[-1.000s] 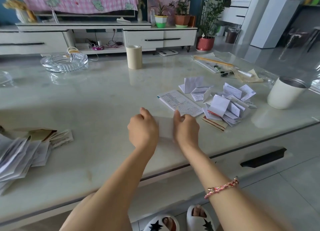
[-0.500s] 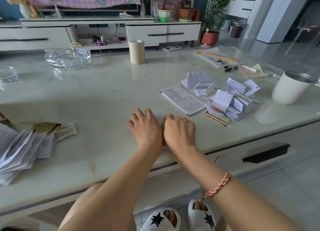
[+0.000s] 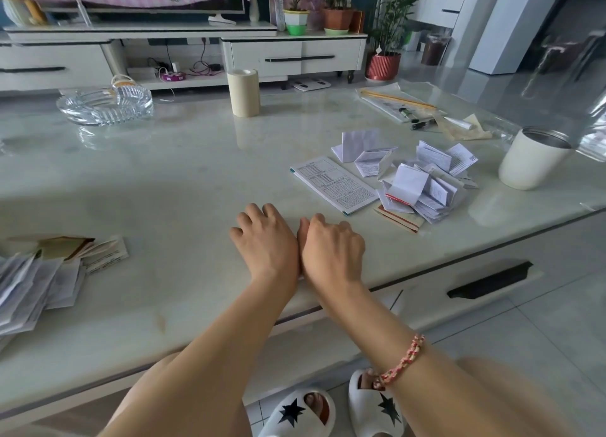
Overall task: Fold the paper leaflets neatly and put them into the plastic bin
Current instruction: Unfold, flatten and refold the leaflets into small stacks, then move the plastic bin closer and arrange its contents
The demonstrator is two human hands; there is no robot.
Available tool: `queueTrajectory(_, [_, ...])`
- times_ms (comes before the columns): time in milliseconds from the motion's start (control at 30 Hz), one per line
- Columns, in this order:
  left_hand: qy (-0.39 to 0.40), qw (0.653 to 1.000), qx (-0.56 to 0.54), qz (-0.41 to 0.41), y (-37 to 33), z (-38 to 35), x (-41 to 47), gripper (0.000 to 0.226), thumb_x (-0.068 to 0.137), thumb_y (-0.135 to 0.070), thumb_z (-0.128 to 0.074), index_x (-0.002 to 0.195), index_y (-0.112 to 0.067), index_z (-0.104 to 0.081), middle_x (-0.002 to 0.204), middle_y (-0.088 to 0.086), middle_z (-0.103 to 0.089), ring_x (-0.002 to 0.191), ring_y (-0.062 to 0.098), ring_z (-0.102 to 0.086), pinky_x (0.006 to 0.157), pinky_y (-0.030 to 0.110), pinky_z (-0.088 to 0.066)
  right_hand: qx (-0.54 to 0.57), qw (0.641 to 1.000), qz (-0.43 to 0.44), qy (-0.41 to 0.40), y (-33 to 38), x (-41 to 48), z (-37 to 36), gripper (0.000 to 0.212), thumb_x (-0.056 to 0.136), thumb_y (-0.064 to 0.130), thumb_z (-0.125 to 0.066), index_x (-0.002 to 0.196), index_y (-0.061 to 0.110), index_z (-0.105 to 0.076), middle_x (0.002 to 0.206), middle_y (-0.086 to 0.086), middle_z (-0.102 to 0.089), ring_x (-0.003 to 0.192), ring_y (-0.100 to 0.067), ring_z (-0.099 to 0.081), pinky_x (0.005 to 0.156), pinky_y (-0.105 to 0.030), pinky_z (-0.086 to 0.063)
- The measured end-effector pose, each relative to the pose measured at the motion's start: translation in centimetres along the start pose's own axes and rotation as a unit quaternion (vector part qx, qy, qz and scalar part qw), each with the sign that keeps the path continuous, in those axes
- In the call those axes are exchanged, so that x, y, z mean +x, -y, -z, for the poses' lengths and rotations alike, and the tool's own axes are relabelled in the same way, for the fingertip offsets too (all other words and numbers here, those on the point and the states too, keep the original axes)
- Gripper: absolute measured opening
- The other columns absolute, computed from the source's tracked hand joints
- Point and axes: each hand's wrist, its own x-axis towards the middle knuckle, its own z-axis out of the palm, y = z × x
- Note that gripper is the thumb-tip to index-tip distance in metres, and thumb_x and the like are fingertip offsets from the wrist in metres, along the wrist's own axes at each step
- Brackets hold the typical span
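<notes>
Left hand [image 3: 265, 240] and right hand [image 3: 331, 249] side by side near table edge [image 3: 459, 248], grip unclear

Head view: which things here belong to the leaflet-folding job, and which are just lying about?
Job: heap of folded white paper leaflets; flat printed white leaflet beside it; loose stack of white papers at the left edge.
Lying about: clear ribbed glass ashtray; beige tape roll; white metal-rimmed cup; dark pens.

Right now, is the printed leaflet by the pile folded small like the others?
No: the leaflet lies flat, print up, longer than the folded pieces in the pile beside it. Whether it is creased once, cannot tell.
</notes>
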Motion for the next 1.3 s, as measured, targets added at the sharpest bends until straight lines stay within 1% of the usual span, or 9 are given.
queueTrajectory(100, [-0.011, 1.000, 0.006, 0.006, -0.2, -0.1, -0.1, 0.025, 0.096, -0.018, -0.032, 0.114, -0.006, -0.046, 0.119, 0.013, -0.045, 0.111, 0.030, -0.041, 0.086, 0.036, -0.030, 0.089, 0.994, -0.026, 0.064, -0.4, 1.0, 0.4, 0.042, 0.098, 0.036, -0.038, 0.095, 0.005, -0.066, 0.101, -0.013, -0.062, 0.092, -0.031, -0.062, 0.067, -0.031, -0.036])
queueTrajectory(167, [-0.014, 1.000, 0.011, 0.005, -0.2, -0.2, -0.1, 0.026, 0.094, -0.015, -0.030, 0.114, -0.007, -0.045, 0.118, 0.013, -0.044, 0.110, 0.030, -0.041, 0.085, 0.036, -0.030, 0.116, 0.985, -0.057, 0.117, -0.7, 1.3, 0.5, 0.048, 0.101, 0.034, -0.026, 0.104, 0.003, -0.063, 0.111, -0.015, -0.062, 0.102, -0.034, -0.058, 0.078, -0.034, -0.039])
queueTrajectory(633, [-0.028, 0.994, 0.071, -0.077, 1.7, 0.0, 0.4, 0.028, 0.086, -0.007, -0.041, 0.114, -0.008, -0.040, 0.116, 0.011, -0.046, 0.108, 0.030, -0.044, 0.079, 0.033, -0.032, 0.032, 0.995, 0.017, 0.089, -0.8, 1.1, -0.8, 0.042, 0.099, 0.018, -0.028, 0.094, 0.004, -0.067, 0.098, -0.017, -0.068, 0.092, -0.035, -0.064, 0.067, -0.031, -0.033])
queueTrajectory(800, [-0.007, 0.989, 0.084, -0.124, 3.7, 0.8, 0.1, 0.030, 0.089, -0.006, -0.038, 0.119, -0.009, -0.041, 0.120, 0.007, -0.045, 0.111, 0.026, -0.044, 0.082, 0.030, -0.033, 0.069, 0.996, -0.025, 0.057, -0.3, 0.4, 0.0, 0.037, 0.080, 0.012, -0.054, 0.044, 0.006, -0.057, 0.041, -0.011, -0.054, 0.032, -0.028, -0.053, 0.041, -0.021, -0.028])
queueTrajectory(867, [0.009, 0.994, 0.016, -0.107, 4.9, 1.2, 0.1, 0.024, 0.097, -0.016, -0.034, 0.117, -0.010, -0.047, 0.121, 0.008, -0.049, 0.113, 0.027, -0.045, 0.086, 0.031, -0.032, 0.100, 0.993, -0.037, 0.046, -0.2, 0.2, 0.4, 0.037, 0.080, 0.013, -0.053, 0.044, 0.005, -0.057, 0.041, -0.011, -0.054, 0.032, -0.028, -0.052, 0.037, -0.022, -0.033])
queueTrajectory(933, [0.060, 0.983, -0.163, -0.055, 5.4, 2.6, -0.4, 0.035, 0.102, -0.032, -0.029, 0.114, -0.009, -0.053, 0.118, 0.013, -0.056, 0.110, 0.030, -0.050, 0.085, 0.033, -0.034, 0.145, 0.985, -0.055, 0.082, -0.4, 0.3, 0.9, 0.044, 0.097, 0.016, -0.038, 0.066, 0.000, -0.065, 0.065, -0.018, -0.066, 0.061, -0.034, -0.064, 0.052, -0.030, -0.039])
queueTrajectory(1033, [0.175, 0.884, -0.433, -0.010, 5.8, 4.7, -1.4, 0.050, 0.095, -0.048, -0.043, 0.126, -0.010, -0.050, 0.119, 0.009, -0.058, 0.107, 0.023, -0.054, 0.083, 0.026, -0.038, 0.239, 0.965, -0.097, 0.044, -0.1, -0.4, 1.7, 0.051, 0.101, 0.025, -0.027, 0.081, -0.003, -0.064, 0.085, -0.021, -0.068, 0.085, -0.038, -0.062, 0.063, -0.033, -0.031])
queueTrajectory(1133, [0.240, 0.802, -0.547, 0.003, 6.7, 6.8, -2.9, 0.075, 0.067, -0.054, -0.065, 0.128, -0.014, -0.047, 0.115, 0.003, -0.058, 0.100, 0.015, -0.060, 0.086, 0.030, -0.051, 0.266, 0.961, -0.074, 0.006, 1.4, -0.9, 3.9, 0.048, 0.101, 0.025, -0.029, 0.075, 0.000, -0.060, 0.086, -0.022, -0.067, 0.086, -0.038, -0.061, 0.063, -0.032, -0.028])
queueTrajectory(1300, [0.190, 0.816, -0.544, -0.040, 8.5, 8.7, -4.4, 0.020, 0.083, -0.012, -0.069, 0.097, -0.007, -0.055, 0.084, 0.006, -0.062, 0.069, 0.016, -0.063, 0.061, 0.025, -0.057, 0.304, 0.949, -0.060, 0.056, 3.9, -0.6, 6.5, 0.048, 0.100, 0.037, -0.031, 0.069, 0.007, -0.051, 0.086, -0.019, -0.066, 0.088, -0.036, -0.059, 0.066, -0.034, -0.034])
